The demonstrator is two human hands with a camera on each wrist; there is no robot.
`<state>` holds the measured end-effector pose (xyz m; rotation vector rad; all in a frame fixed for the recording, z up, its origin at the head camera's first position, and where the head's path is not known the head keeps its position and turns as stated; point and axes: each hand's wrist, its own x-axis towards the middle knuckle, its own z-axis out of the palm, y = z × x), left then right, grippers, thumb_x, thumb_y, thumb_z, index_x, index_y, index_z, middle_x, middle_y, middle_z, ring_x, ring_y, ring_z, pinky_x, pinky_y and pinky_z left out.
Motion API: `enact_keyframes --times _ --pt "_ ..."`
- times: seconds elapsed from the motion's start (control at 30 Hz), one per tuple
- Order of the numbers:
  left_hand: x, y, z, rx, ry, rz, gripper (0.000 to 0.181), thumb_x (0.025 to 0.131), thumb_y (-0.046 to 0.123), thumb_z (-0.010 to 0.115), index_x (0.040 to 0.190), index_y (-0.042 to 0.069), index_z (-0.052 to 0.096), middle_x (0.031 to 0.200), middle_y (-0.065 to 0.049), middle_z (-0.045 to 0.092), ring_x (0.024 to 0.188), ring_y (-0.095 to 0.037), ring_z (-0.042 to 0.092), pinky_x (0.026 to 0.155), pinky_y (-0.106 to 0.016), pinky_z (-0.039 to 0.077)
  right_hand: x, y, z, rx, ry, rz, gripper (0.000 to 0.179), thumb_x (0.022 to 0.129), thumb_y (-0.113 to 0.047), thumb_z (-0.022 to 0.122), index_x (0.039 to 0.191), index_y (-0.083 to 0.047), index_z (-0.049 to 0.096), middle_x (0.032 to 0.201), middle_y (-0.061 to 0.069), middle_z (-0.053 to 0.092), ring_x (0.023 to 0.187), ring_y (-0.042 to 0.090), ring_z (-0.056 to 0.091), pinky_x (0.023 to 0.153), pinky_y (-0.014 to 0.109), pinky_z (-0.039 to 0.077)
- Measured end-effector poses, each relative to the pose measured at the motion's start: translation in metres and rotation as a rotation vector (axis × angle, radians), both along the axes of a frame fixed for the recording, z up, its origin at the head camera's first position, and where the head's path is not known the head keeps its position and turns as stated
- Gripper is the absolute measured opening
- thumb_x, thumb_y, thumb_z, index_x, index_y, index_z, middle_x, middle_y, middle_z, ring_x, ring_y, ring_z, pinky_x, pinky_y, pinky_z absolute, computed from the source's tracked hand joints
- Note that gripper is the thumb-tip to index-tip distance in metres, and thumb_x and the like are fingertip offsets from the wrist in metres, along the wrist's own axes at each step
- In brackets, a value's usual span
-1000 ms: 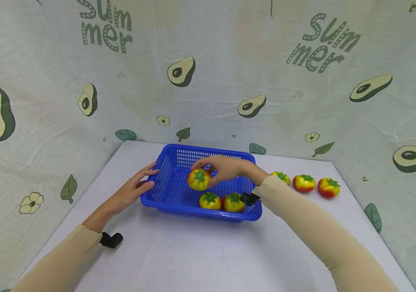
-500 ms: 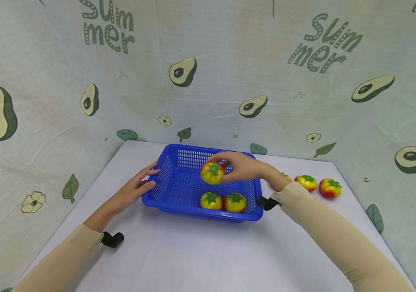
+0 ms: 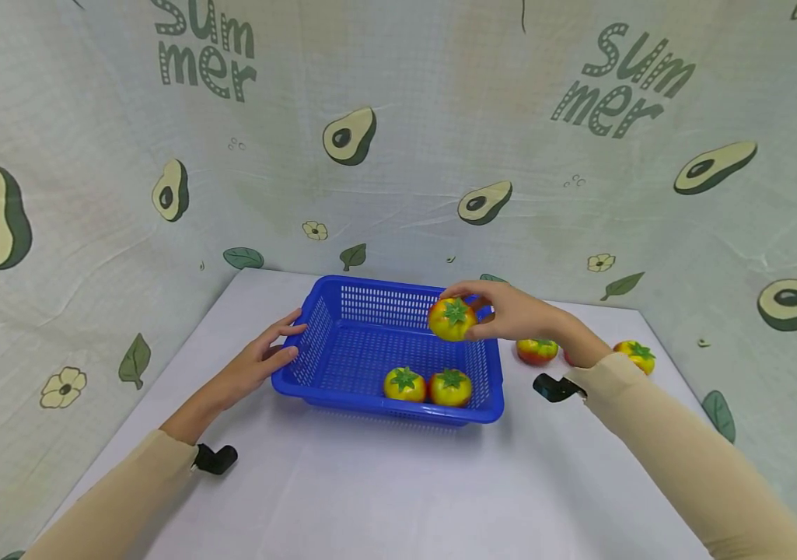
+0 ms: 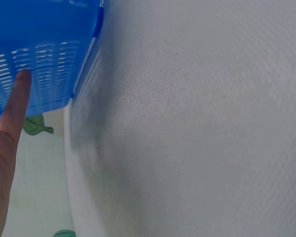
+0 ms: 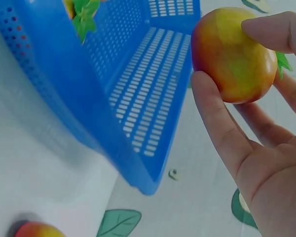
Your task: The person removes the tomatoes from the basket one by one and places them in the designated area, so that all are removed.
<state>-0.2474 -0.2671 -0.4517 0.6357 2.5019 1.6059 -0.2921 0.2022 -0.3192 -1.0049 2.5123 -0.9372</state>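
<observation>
My right hand (image 3: 510,311) pinches a yellow-red persimmon (image 3: 452,320) with a green leafy cap, thumb and fingertips round its sides. It is held up over the right end of a blue plastic basket (image 3: 370,402). In the right wrist view the held persimmon (image 5: 232,57) is beside the basket's end wall. My left hand (image 3: 258,362) rests with extended fingers on the basket's left rim; one finger (image 4: 18,98) lies along the slotted wall in the left wrist view. Two persimmons, one (image 3: 404,385) left of the other (image 3: 450,388), sit inside the basket at its near right.
On the white table (image 3: 370,498) right of the basket lie more persimmons, one (image 3: 536,351) near the basket and another (image 3: 636,355) farther right. One between them is mostly hidden by my right wrist. A printed cloth (image 3: 398,155) hangs behind the table.
My right hand has carried the persimmon rightward and up, from the middle of the basket to above its right end. The left hand and the basket stay where they were.
</observation>
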Motion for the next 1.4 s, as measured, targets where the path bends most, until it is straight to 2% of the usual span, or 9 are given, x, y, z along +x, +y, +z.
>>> enact_keyframes --times 0.23,0.43,0.97,1.23,1.4 --pt "0.000 0.000 0.000 0.005 -0.002 -0.004 0.050 0.113 0.025 0.053 0.159 0.006 0.043 0.180 -0.005 0.011 0.163 -0.046 0.011 0.121 -0.071 0.028 0.001 0.023 -0.005 0.005 -0.026 -0.071 0.066 0.090 -0.010 0.080 0.151 -0.022 0.056 0.148 0.007 0.055 0.129 0.035 0.060 0.098 0.042 0.062" --pt "0.000 0.000 -0.001 0.007 -0.001 -0.003 0.050 0.113 0.025 0.054 0.159 0.008 0.044 0.180 -0.005 0.011 0.163 -0.046 0.012 0.121 -0.070 0.028 0.003 0.042 -0.005 0.021 -0.018 -0.105 0.067 0.091 -0.007 0.078 0.151 -0.023 0.055 0.154 0.011 0.052 0.129 0.036 0.060 0.100 0.045 0.061" --pt "-0.001 -0.001 -0.002 -0.002 0.014 0.002 0.050 0.112 0.022 0.054 0.159 0.007 0.044 0.179 -0.008 0.012 0.162 -0.048 0.010 0.121 -0.074 0.025 0.012 0.081 -0.012 0.037 -0.022 -0.178 0.065 0.091 -0.009 0.079 0.151 -0.018 0.055 0.154 0.016 0.052 0.128 0.041 0.060 0.097 0.043 0.062" --pt "-0.002 -0.001 -0.003 0.005 0.016 -0.005 0.050 0.112 0.022 0.054 0.159 0.008 0.044 0.179 -0.007 0.012 0.163 -0.047 0.010 0.122 -0.073 0.022 0.016 0.104 -0.024 0.060 0.003 -0.198 0.062 0.093 -0.008 0.078 0.150 -0.013 0.056 0.152 0.019 0.055 0.127 0.045 0.061 0.103 0.056 0.057" --pt "-0.002 -0.001 -0.003 -0.005 0.019 0.001 0.051 0.112 0.023 0.054 0.159 0.007 0.044 0.179 -0.008 0.012 0.162 -0.047 0.010 0.122 -0.073 0.024 0.018 0.117 -0.034 0.085 -0.006 -0.221 0.064 0.092 -0.011 0.078 0.151 -0.015 0.055 0.151 0.019 0.055 0.125 0.043 0.063 0.101 0.056 0.058"
